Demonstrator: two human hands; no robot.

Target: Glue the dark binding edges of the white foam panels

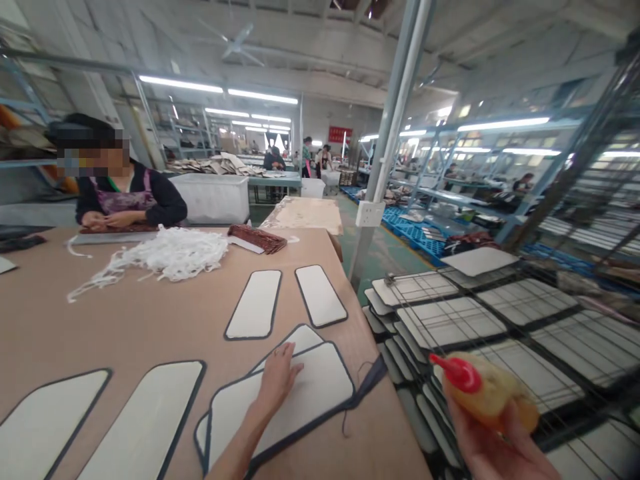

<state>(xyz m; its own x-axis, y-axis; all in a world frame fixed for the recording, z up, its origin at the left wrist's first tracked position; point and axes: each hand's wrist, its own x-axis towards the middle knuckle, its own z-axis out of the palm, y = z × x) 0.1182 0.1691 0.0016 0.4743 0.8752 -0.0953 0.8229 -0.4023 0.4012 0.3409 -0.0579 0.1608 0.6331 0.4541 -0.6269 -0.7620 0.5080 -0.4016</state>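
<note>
My left hand [277, 379] lies flat, fingers together, on a white panel with a dark bound edge [320, 390] at the near right of the brown table [125, 320]. A second such panel [299, 339] peeks out from under it. My right hand [493, 443] is raised off the table's right side and grips a yellowish glue bottle [487, 393] with a red nozzle tip [460, 373] pointing left. Two more panels [254, 305] [321, 295] lie side by side farther up the table, and two long ones [145, 420] [47, 413] lie at the near left.
A seated person [123, 190] works at the table's far left behind a heap of white strips [165, 257] and a stack of brown pieces [260, 238]. Wire racks [500, 320] holding white panels stand to the right. A grey steel post [393, 133] rises beyond the table's corner.
</note>
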